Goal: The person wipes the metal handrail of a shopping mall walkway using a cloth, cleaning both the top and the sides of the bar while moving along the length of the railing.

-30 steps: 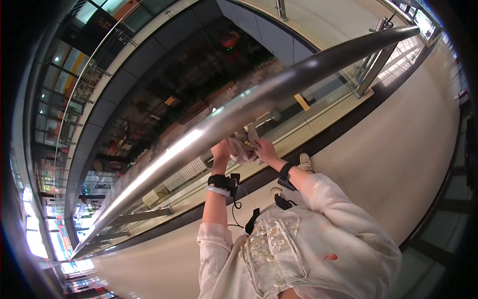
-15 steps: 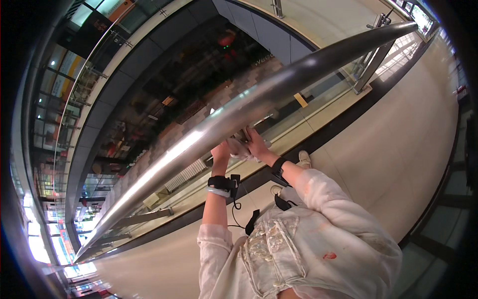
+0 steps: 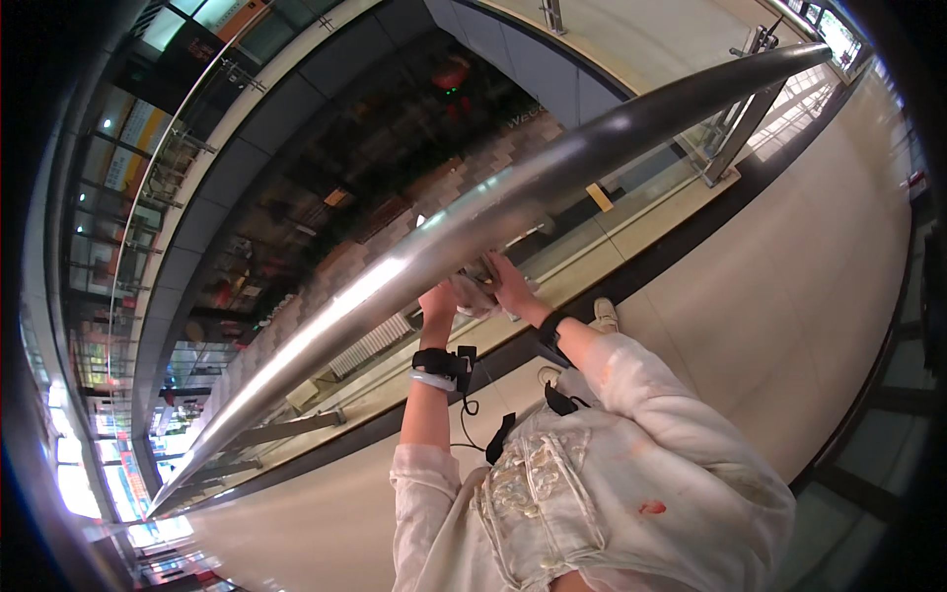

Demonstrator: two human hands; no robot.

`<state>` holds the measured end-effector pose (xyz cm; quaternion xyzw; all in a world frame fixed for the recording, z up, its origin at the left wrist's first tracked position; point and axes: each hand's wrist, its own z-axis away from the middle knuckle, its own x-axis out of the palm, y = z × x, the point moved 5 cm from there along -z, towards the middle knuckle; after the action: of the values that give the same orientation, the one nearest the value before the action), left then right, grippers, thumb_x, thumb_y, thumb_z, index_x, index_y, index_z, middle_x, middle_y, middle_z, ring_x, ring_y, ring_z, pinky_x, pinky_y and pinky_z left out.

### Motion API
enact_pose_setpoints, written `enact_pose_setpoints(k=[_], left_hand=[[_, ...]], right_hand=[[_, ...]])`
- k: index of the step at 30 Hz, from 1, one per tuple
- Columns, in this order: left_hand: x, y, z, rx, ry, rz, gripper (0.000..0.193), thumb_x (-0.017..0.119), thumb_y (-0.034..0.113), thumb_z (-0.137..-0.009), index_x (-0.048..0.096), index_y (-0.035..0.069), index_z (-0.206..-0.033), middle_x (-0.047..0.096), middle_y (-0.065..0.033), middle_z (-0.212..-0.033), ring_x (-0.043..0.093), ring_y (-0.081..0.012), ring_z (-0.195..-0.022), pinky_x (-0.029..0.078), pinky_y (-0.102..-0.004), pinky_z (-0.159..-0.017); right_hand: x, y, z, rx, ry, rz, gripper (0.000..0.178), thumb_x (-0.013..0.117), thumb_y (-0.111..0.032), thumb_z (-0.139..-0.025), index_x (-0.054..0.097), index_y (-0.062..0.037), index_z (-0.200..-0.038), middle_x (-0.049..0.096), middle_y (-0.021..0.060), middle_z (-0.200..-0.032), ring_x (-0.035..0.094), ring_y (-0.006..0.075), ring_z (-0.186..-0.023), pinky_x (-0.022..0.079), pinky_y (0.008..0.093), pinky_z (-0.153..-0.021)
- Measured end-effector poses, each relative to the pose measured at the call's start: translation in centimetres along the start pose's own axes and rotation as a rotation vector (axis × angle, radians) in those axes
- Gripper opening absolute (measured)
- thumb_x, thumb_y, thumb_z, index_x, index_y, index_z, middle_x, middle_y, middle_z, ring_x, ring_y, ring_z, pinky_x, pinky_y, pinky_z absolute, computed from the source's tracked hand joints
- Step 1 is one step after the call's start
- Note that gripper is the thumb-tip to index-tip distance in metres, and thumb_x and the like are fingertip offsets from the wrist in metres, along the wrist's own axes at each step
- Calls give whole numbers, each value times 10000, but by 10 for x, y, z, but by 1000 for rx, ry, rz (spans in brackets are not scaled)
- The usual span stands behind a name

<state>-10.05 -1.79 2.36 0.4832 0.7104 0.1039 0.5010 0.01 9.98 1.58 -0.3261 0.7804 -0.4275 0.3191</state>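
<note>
Two bare hands meet just below a thick, polished metal handrail (image 3: 434, 235) that runs diagonally across the view, bent into an arc by the lens. Between them is a pale, crumpled cloth (image 3: 475, 298), bunched at the underside of the rail. The right hand (image 3: 513, 288) is closed on the cloth, its fingers pointing up toward the rail. The left hand (image 3: 437, 299) is at the cloth's left side, close under the rail; its fingertips are hidden, so I cannot tell whether they clasp the fabric or only touch it.

On the left wrist are a black strap (image 3: 434, 362) bearing a small dark device and, just below it, a pale bangle (image 3: 432, 380); a thin black cable (image 3: 466, 419) loops down beside that forearm. Another black band (image 3: 549, 329) circles the right wrist. The person wears a loose off-white top (image 3: 691, 483) with a red mark (image 3: 651, 507) on its front. One light-coloured shoe (image 3: 606, 316) stands on the glossy beige floor (image 3: 750, 296), near the dark border strip (image 3: 681, 239). Beyond the handrail, a lower level lies in shadow, and a curved balcony with its own railing sweeps along the left.
</note>
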Motion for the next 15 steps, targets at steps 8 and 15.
enact_pose_setpoints(k=[8,15], left_hand=[[2,8,6,496,174,-361,236,372,147,-846,479,-12,-708,452,-72,-550,462,-162,-505,375,-317,-477],[10,-31,9,-3,-44,46,245,382,163,-860,482,-11,-719,455,-60,-538,463,-155,-503,367,-307,-461]], right_hand=[[8,18,-8,244,-116,-89,482,421,41,-671,414,-13,-1151,491,180,-1107,462,305,-1075,356,333,-899],[-2,-27,-10,46,-37,96,427,525,-39,-718,408,2,-1127,476,215,-1068,460,367,-998,374,376,-865]])
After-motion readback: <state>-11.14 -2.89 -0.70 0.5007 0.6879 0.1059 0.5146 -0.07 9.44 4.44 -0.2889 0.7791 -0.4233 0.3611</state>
